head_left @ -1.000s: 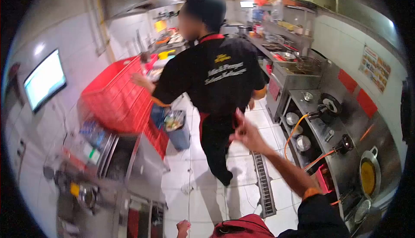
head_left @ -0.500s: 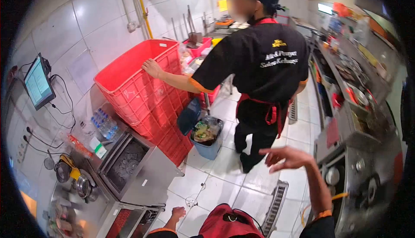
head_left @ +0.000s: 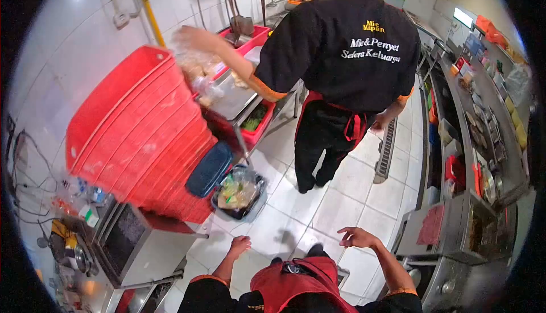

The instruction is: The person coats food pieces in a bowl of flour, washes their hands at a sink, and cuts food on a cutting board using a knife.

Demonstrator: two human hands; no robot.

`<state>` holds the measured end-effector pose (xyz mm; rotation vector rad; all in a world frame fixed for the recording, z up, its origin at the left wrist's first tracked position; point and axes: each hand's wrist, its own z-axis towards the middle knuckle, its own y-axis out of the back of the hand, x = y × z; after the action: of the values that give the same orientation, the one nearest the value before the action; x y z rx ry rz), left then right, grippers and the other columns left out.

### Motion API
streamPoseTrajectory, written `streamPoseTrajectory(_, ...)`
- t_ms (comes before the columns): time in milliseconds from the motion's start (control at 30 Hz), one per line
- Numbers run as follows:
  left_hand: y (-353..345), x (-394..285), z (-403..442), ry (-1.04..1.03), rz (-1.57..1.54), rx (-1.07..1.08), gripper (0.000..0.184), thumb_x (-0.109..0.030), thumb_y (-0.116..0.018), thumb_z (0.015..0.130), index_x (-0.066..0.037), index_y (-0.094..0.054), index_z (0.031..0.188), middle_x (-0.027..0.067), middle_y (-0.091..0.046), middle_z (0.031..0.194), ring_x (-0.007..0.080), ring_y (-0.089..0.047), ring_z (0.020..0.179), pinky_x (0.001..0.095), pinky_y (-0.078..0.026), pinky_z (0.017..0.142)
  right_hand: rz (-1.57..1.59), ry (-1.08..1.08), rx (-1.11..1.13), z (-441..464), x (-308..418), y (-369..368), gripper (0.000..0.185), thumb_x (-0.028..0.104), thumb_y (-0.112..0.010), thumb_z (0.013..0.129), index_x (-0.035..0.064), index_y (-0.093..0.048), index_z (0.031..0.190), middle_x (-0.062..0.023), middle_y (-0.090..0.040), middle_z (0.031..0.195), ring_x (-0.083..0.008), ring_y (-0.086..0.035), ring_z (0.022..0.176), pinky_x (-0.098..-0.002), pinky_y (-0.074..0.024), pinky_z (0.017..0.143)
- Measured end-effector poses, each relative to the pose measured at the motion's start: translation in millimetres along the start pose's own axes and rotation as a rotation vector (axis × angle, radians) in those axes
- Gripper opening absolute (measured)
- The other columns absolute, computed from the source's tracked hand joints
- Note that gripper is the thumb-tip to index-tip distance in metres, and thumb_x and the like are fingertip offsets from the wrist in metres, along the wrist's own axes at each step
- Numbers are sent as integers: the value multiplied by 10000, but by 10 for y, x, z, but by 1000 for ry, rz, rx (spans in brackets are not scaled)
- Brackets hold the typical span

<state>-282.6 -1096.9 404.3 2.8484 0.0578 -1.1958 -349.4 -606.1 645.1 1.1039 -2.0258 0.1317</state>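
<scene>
My left hand [head_left: 239, 246] hangs low over the white tiles, holding nothing, its fingers loosely apart. On the other side of my red apron [head_left: 298, 278], my right hand [head_left: 357, 237] is raised with the fingers stretched out and nothing in them. Closest to my left hand is a bin [head_left: 242, 191] full of wrappers and scraps, its dark blue lid [head_left: 209, 170] tipped back. A co-worker [head_left: 355, 57] in a black shirt stands ahead, back turned, the left hand blurred above bagged food.
Tall stacked red crates [head_left: 136, 137] stand at the left, beside a metal chest [head_left: 122, 239] with its top open. A steel table [head_left: 233, 100] holds bags and red tubs. Along the right runs a counter [head_left: 483, 142] with utensils. A drain grate [head_left: 386, 151] crosses the floor.
My view has shifted forward, bringing the bin and crates nearer. The co-worker has walked ahead and taken the left hand off the crate's rim. My right hand has lowered.
</scene>
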Motion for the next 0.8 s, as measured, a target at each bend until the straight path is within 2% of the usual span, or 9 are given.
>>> streamPoseTrajectory(200, -742, -871, 732, -5, -18, -98, 232, -236, -543, 895, -53, -607, 1021, 57, -647, 829, 141, -627, 689, 271, -483, 567, -294, 168, 86, 1677, -259, 1481, 460, 359, -581, 862, 35, -556, 1188, -117, -681, 852, -227, -657, 811, -343, -497, 761)
streamPoseTrajectory(400, -810, -696, 775, 327, -335, -212, 237, -294, -538, 877, -88, -574, 989, 65, -650, 843, 174, -633, 642, 291, -483, 505, -301, 409, -42, 4357, 226, 2617, 394, 142, -595, 783, 17, -513, 1147, -100, -632, 758, -163, -616, 730, -318, -493, 676)
streamPoseTrajectory(467, -618, -411, 1072, 207, -813, 54, 274, -260, -556, 866, -65, -583, 1057, 79, -660, 894, 183, -653, 696, 308, -528, 572, -129, 402, -231, 5619, 345, 3089, 553, 60, -693, 673, 10, -485, 1183, -91, -664, 804, -152, -641, 725, -311, -519, 664)
streamPoseTrajectory(500, -875, -721, 945, 209, -378, -238, 267, -234, -556, 859, -61, -585, 1061, 95, -660, 909, 194, -660, 740, 316, -543, 598, 96, 258, -209, 5873, 567, 3402, 561, 97, -681, 694, -4, -483, 1208, -124, -676, 865, -167, -656, 778, -330, -525, 688)
streamPoseTrajectory(533, -866, -624, 1097, 161, -400, -158, 235, -230, -564, 856, -75, -604, 1028, 95, -659, 918, 214, -656, 773, 349, -545, 646, -88, 373, -470, 6156, 744, 3687, 438, 132, -620, 730, -3, -530, 1137, -157, -660, 845, -251, -642, 793, -382, -515, 714)
streamPoseTrajectory(567, -974, -957, 1324, 528, -291, -247, 354, -326, -587, 861, -51, -568, 1085, 144, -651, 964, 293, -646, 870, 408, -531, 734, -288, 427, -763, 6450, 908, 3969, 344, 166, -559, 767, -2, -578, 1066, -190, -644, 826, -335, -627, 809, -433, -505, 740)
streamPoseTrajectory(633, -961, -901, 1628, 628, -257, -310, 330, -323, -537, 883, -50, -582, 1064, 139, -657, 923, 269, -654, 827, 410, -529, 703, -131, 249, -845, 6934, 1350, 4646, 389, 77, -522, 730, -18, -542, 1106, -246, -608, 989, -385, -594, 909, -467, -475, 811)
streamPoseTrajectory(700, -1260, -1365, 1331, 188, -576, -295, 417, -253, -547, 869, -22, -513, 1214, 142, -638, 994, 273, -646, 845, 391, -525, 664, -107, 535, -1023, 7422, 1552, 5230, 475, -8, -470, 725, 17, -513, 1197, -250, -588, 1060, -417, -561, 965, -450, -459, 866)
streamPoseTrajectory(800, -1673, -1960, 1239, 374, -271, -422, 480, -323, -496, 901, -12, -461, 1266, 157, -616, 1058, 309, -612, 956, 457, -495, 786, -42, 661, -870, 7884, 2040, 5900, 361, 0, -439, 776, 19, -572, 1111, -229, -607, 943, -403, -581, 860, -449, -472, 761)
